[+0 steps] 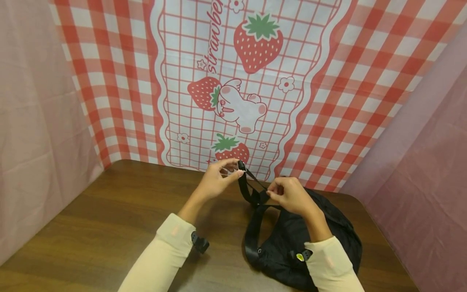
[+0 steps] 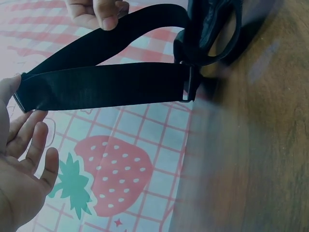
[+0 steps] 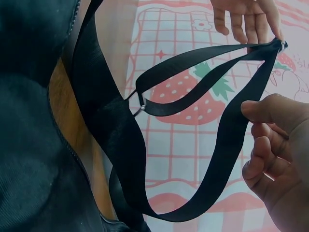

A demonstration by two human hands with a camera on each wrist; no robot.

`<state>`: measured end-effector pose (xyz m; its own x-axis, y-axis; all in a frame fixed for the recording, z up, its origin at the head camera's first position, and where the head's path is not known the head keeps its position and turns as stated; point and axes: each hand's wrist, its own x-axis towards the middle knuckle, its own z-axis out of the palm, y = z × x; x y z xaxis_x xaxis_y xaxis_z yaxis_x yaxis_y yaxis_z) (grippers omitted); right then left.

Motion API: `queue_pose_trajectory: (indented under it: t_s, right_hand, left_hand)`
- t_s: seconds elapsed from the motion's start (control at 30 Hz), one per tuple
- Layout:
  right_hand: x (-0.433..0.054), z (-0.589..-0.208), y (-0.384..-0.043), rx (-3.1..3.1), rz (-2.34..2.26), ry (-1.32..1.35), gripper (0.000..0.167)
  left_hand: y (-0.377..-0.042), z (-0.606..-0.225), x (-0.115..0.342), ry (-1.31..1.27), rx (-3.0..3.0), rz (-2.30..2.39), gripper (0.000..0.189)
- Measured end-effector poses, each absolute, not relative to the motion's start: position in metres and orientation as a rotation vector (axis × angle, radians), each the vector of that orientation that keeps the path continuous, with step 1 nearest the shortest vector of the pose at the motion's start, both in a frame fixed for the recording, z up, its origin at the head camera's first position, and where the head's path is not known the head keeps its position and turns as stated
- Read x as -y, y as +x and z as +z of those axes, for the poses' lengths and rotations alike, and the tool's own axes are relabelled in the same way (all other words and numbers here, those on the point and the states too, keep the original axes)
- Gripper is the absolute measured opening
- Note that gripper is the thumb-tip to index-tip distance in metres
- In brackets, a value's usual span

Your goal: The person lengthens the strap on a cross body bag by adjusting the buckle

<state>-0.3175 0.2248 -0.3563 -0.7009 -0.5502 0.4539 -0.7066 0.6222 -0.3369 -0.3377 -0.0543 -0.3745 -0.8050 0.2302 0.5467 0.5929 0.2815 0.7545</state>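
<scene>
A black bag (image 1: pixel 284 247) lies on the right part of the table, its webbing strap (image 2: pixel 106 87) drawn up in a loop. My left hand (image 1: pixel 213 180) pinches the strap between thumb and fingers at a metal slider buckle (image 1: pixel 242 167). Farther along, my right hand (image 1: pixel 292 194) pinches the same strap with thumb and index finger; its thumb (image 3: pixel 256 110) presses on the webbing in the right wrist view. Between the hands and the bag, the strap passes through a metal ring (image 3: pixel 140 102). A zipper (image 3: pixel 72 154) runs along the bag's edge.
Brown wood-look table (image 1: pixel 109 219) under the bag. Behind it hangs a red-checked cloth (image 1: pixel 328 81) printed with strawberries, with pink curtains (image 1: pixel 40 121) at both sides. Each sleeve cuff has a small black wrist camera (image 1: pixel 200 242).
</scene>
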Motion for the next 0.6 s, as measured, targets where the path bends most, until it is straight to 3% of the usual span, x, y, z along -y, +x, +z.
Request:
queue_pose_trajectory:
  t_s: [0.6]
  right_hand:
    - [-0.239,-0.354,-0.321,2.612,0.765,0.932,0.009]
  left_hand:
    - [-0.340,-0.374,0.061,-0.749,2.250,-1.542,0.041]
